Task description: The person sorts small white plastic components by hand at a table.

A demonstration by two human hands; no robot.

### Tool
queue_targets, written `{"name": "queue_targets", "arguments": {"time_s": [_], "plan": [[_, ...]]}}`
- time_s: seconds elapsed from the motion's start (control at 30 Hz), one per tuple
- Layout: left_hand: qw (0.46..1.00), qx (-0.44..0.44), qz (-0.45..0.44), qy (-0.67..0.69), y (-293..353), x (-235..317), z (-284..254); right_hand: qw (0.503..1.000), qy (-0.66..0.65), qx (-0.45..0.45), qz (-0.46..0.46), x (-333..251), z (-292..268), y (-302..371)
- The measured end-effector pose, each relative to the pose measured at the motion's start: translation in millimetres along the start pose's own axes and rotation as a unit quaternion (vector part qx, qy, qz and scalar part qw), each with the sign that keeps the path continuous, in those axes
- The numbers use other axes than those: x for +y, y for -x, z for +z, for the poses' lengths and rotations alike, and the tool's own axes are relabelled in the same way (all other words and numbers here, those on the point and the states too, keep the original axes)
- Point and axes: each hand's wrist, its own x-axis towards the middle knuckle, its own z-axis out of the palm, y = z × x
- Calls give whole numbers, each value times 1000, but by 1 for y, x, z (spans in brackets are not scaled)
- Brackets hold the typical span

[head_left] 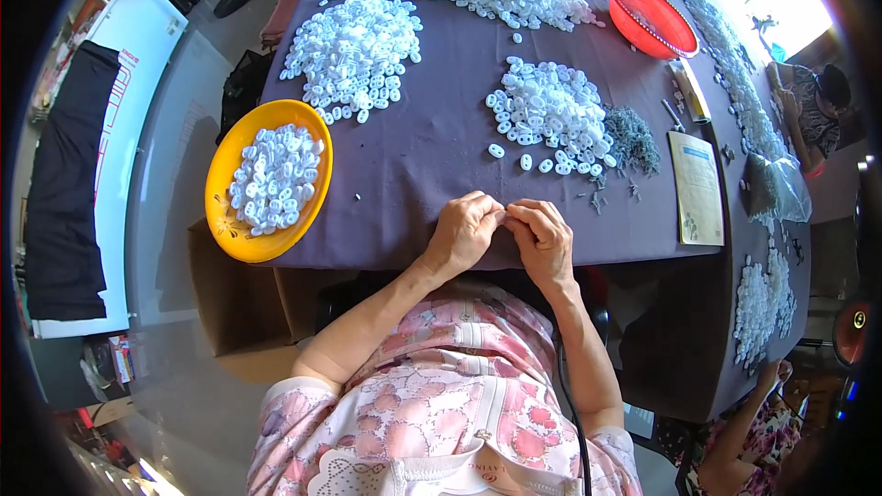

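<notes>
My left hand (461, 234) and my right hand (544, 241) meet fingertip to fingertip over the table's near edge. Both are closed in a pinch; what they hold is too small and too covered by the fingers to name. Just beyond them lies a pile of small white oval plastic pieces with two holes (549, 108). Against that pile's right side sits a heap of small grey-green parts (631, 140), a few of them scattered toward my right hand. To the left, a yellow oval bowl (220, 186) holds more white pieces.
Larger piles of white pieces (354, 50) cover the far left and far middle of the dark tablecloth (423, 147). At right are a red basket (617, 2), a booklet (696, 188) and a pen (673, 115). Other people (813, 110) sit along the right-hand table. A cardboard box (241, 298) stands lower left.
</notes>
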Motion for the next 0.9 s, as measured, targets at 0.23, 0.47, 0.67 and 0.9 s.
{"name": "queue_targets", "arguments": {"time_s": [0.23, 0.47, 0.67, 0.9], "plan": [[992, -32, -96, 77, -3, 9, -10, 1000, 16, -22, 1, -1, 0, -1], [993, -34, -89, 65, -4, 6, -3, 1000, 26, -10, -14, 0, -3, 0], [985, 8, -133, 109, 5, 4, -23, 1000, 9, 8, 4, -2, -18, -3], [959, 243, -122, -83, 1, -10, -132, 972, 183, 114, 96, 39, -66, -7]]}}
